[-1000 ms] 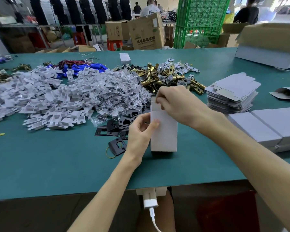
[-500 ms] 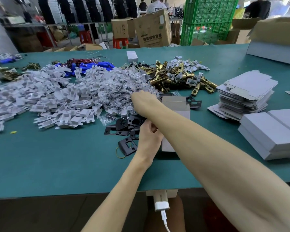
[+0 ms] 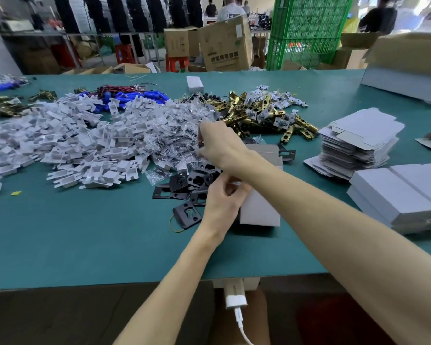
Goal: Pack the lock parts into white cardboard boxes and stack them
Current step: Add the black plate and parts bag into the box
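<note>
Right hand point(image 3: 219, 145): off the box top where it worked a second ago, now crossed over the left wrist, fingers curled into the bags point(image 3: 164, 145). Cannot tell whether a bag is pinched yet.
Left hand point(image 3: 222, 202): same place as before, gripping the left edge of the box point(image 3: 259, 210) and keeping it upright.
Box: standing on the table point(image 3: 85, 245) near the front edge, partly hidden under the right forearm. Top open, flap point(image 3: 261, 151) raised behind the right wrist.
Plates point(image 3: 192, 180): black, heaped just left of the box, touching the left hand's knuckles.
Latches point(image 3: 246, 115): brass, piled beyond the right hand.
Inserts point(image 3: 72, 140): white, spread far to the left, well apart from the box.
Blanks point(image 3: 358, 143): flat stack to the right.
Packed boxes point(image 3: 396, 195): closed, lying side by side at the right.
Meaning: flap work apparently paused and filling under way; likely a screw bag being fetched for the open box.
Remaining: part in, flap shut, box added to the stack.
</note>
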`<act>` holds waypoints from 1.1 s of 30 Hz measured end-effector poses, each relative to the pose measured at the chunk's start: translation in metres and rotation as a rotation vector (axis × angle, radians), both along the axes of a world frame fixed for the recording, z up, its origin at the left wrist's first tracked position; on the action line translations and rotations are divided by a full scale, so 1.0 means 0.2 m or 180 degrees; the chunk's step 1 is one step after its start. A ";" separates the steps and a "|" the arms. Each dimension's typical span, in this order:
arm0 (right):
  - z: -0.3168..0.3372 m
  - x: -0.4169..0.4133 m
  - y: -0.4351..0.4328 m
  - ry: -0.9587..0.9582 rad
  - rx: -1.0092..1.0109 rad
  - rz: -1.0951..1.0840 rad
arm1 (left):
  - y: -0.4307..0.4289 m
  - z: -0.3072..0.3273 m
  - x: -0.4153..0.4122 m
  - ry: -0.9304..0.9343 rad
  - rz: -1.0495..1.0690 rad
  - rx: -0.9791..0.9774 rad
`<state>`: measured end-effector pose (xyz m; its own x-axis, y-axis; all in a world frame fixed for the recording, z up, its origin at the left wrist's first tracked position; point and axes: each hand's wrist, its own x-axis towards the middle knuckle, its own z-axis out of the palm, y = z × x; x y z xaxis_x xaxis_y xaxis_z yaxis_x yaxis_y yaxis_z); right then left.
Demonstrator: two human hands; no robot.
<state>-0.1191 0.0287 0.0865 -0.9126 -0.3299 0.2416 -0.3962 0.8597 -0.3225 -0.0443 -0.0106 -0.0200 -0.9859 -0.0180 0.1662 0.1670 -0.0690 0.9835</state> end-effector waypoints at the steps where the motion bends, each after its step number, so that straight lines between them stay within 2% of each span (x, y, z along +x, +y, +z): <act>1: 0.03 0.01 0.02 -0.0155 -0.0312 0.0090 | 0.00 0.00 0.00 0.0046 -0.0001 -0.0028; 5: 0.13 0.06 0.17 -0.0590 -0.1260 0.0363 | 0.00 0.01 0.01 -0.0028 -0.0069 0.0072; 10: 0.15 0.11 0.41 -0.0681 -0.1867 0.0361 | 0.00 0.01 0.01 0.0017 -0.0097 0.0144; 14: 0.12 0.15 0.57 -0.0222 -0.1501 0.0212 | 0.00 0.01 0.02 0.0062 -0.0137 0.0228; 18: 0.08 0.19 0.64 0.0150 -0.1498 -0.0198 | 0.00 0.01 0.01 0.0059 -0.0162 0.0301; 26: 0.03 0.21 0.67 -0.0030 -0.1629 -0.0220 | -0.01 0.00 0.00 0.0061 -0.0129 0.0286; 30: 0.01 0.21 0.68 -0.0001 -0.1238 -0.0405 | -0.01 -0.01 0.00 0.0076 -0.0125 0.0285; 33: 0.00 0.23 0.68 -0.0098 -0.1213 -0.0429 | -0.01 -0.01 0.00 0.0080 -0.0156 0.0294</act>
<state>-0.0732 0.1641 0.0864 -0.9503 -0.0990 0.2953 -0.2733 0.7198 -0.6381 -0.0447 -0.0131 -0.0220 -0.9816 0.0137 0.1907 0.1857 -0.1679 0.9682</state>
